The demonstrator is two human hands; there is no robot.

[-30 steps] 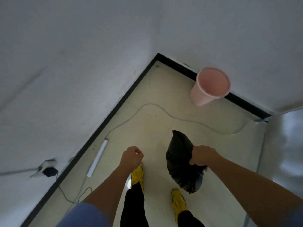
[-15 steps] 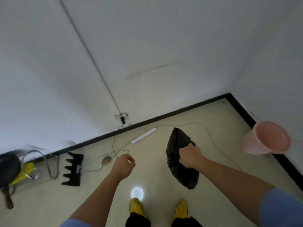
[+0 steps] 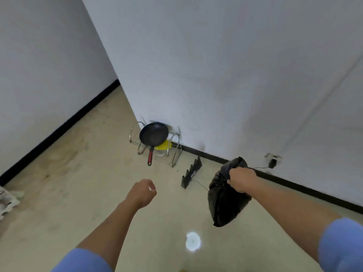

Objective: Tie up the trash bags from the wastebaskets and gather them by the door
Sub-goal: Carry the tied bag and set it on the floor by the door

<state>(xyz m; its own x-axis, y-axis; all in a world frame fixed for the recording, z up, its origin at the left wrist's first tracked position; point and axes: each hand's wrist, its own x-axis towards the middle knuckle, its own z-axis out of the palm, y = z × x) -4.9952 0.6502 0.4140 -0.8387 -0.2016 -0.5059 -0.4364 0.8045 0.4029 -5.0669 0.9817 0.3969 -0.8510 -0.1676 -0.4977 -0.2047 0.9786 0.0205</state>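
Bag (image 3: pixel 225 203) now nearer rack (image 3: pixel 175 157), beige floor (image 3: pixel 78 193)

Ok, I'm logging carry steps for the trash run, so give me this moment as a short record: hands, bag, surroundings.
right hand: right hand grips the bunched neck of the black plastic trash bag
left hand: left hand, fingers curled, holds nothing
bag: hangs below the grip, above the beige floor
knot: cannot tell
nearby: black frying pan with a red handle in a metal wire rack at the wall; black toothed stand beside it
door: not in view
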